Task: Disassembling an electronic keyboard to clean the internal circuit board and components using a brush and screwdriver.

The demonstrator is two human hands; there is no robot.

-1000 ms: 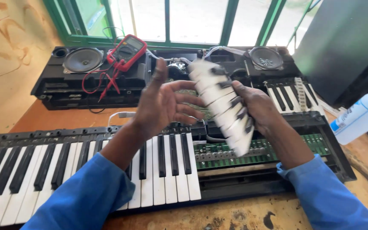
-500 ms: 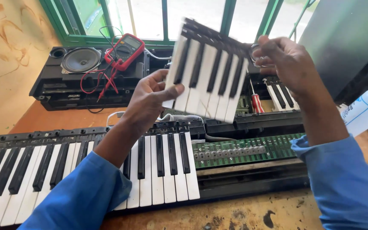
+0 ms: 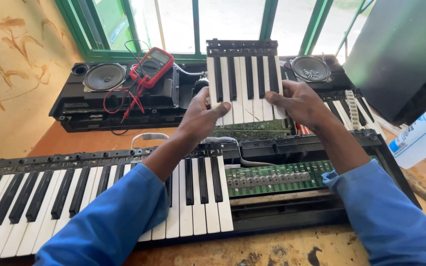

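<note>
detached key section (image 3: 245,81): white and black keys, black rear strip on top; held upright, facing the camera, above the opened keyboard (image 3: 183,197).

Worn wooden table (image 3: 252,251), orange-brown, scuffed along the near edge. Opened keyboard (image 3: 99,197) spans the near edge, green circuit board (image 3: 277,177) exposed at its right end; black speaker chassis (image 3: 119,98) sits along the far edge with a red multimeter (image 3: 151,66) on top. White plastic bottle (image 3: 422,135) lies at the right edge.
</note>
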